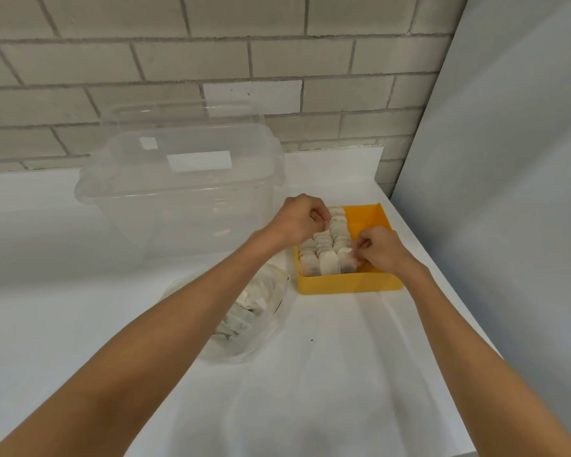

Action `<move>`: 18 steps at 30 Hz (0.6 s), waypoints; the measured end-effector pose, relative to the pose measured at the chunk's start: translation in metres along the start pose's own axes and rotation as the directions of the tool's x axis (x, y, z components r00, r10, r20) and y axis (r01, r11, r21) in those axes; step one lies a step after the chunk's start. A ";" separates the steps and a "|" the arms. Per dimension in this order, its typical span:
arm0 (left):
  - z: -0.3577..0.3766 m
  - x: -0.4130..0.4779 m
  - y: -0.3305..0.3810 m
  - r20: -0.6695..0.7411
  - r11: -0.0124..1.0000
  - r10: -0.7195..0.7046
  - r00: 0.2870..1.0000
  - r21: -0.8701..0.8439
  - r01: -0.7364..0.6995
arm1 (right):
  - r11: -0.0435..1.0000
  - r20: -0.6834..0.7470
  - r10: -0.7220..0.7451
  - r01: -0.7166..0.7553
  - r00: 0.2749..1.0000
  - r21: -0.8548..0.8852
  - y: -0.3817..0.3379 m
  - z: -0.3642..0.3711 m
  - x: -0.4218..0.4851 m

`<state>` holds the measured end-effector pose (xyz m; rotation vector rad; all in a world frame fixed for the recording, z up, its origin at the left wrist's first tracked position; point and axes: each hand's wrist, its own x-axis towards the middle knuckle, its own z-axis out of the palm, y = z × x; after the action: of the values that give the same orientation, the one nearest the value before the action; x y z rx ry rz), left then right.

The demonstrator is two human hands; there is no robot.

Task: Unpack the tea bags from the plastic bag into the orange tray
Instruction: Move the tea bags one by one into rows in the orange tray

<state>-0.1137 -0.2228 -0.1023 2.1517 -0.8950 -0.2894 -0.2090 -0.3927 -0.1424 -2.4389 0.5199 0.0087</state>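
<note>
An orange tray (350, 282) stands on the white table at the right. Several white tea bags (327, 255) fill its left and middle part in rows; its right side shows bare orange. My left hand (299, 221) hovers over the tray's back left corner, fingers curled and pinching a tea bag at the row's far end. My right hand (381, 249) is over the tray's right half, pinching the edge of a tea bag in the front row. A clear plastic bag (248, 311) with more tea bags lies left of the tray, partly under my left forearm.
A large clear plastic storage box (182, 186) with its lid stands behind and left of the tray. A grey brick wall runs along the back. A pale panel (508, 159) closes the right side, close to the table's right edge.
</note>
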 end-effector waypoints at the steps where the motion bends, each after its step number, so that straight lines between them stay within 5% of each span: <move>1: -0.004 -0.005 0.000 -0.004 1.000 0.005 1.000 -0.012 -0.005 | 1.000 0.000 -0.004 0.004 1.000 0.007 -0.001 0.002 0.000; 10: -0.015 -0.034 -0.006 -0.024 1.000 0.005 1.000 -0.029 -0.006 | 0.999 -0.008 0.010 -0.010 1.000 -0.038 -0.008 0.008 0.001; 18: -0.040 -0.080 -0.008 -0.030 0.997 -0.023 0.999 -0.076 0.021 | 0.980 -0.040 -0.199 0.198 0.979 -0.036 -0.048 -0.005 -0.010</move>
<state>-0.1493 -0.1416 -0.0869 2.0921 -0.8311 -0.2959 -0.2011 -0.3575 -0.1093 -2.5169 0.2950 -0.1204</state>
